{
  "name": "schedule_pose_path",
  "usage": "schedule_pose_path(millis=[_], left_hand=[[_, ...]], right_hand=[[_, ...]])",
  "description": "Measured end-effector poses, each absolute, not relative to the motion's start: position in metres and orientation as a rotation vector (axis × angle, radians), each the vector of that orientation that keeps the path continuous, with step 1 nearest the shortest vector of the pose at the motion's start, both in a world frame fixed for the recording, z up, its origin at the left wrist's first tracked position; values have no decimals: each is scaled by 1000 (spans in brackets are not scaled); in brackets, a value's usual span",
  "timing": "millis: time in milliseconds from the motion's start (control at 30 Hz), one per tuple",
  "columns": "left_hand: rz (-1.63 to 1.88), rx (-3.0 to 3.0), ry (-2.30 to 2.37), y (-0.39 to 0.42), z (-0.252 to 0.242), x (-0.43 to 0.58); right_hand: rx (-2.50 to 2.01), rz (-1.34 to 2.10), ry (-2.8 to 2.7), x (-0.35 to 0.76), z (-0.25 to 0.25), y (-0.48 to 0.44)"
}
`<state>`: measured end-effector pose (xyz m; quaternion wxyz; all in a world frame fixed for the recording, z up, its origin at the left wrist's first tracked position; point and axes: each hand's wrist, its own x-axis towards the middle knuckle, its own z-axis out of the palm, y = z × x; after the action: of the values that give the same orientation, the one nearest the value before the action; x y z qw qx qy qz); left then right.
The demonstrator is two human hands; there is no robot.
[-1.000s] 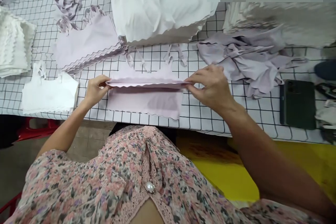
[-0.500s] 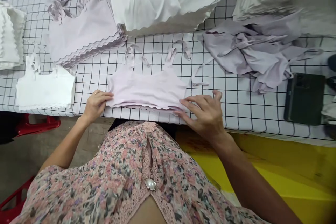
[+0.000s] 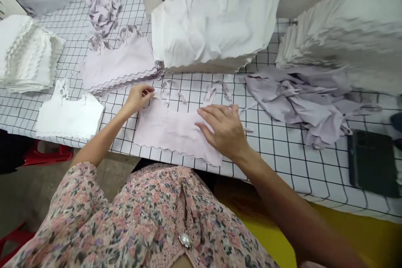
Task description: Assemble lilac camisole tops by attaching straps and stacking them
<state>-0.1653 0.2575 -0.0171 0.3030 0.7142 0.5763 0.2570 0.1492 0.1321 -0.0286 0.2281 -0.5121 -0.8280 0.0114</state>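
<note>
The right hand (image 3: 223, 132) lay spread and flat, pressing on a pale pink top (image 3: 166, 132), and this top was on the grid-printed table cover (image 3: 276, 163), near the edge in front of the person. The left hand (image 3: 138, 98) had its fingers curled together at the upper edge of the top beside a strap (image 3: 166, 90), but I cannot tell if they pinched it. If the pressing hand dragged, the thin cloth could wrinkle, and a loose strap could fold under. The corner at 4 o'clock was near the table edge, so a strong pull could slide it over. At 10 o'clock lay a pile of pink tops (image 3: 119, 65), at 12 o'clock a large white pile (image 3: 213, 21), and at 2 o'clock a crumpled lilac heap (image 3: 298, 104), which could catch a strap.
</note>
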Motion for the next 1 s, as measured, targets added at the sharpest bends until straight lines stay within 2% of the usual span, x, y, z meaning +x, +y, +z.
schedule_pose_path(millis=[200,367,500,633,733,900,1000], left_hand=[[657,1725,1579,299,-27,-138],[691,1658,1555,294,-20,-143],[776,1472,1407,276,0,-151],[647,1209,1186,250,14,-150],[573,890,1055,238,11,-144],[568,578,953,231,-5,-137],[599,543,919,224,-9,-134]], right_hand=[[-1858,297,-2287,76,-16,265],[-1956,295,-2355,53,-8,288],[-1706,76,-2266,69,-4,279],[-1274,12,-2157,81,-5,268],[-1039,89,-2171,82,-7,247],[-735,381,-2516,85,-15,188],[-786,478,-2439,90,-19,167]])
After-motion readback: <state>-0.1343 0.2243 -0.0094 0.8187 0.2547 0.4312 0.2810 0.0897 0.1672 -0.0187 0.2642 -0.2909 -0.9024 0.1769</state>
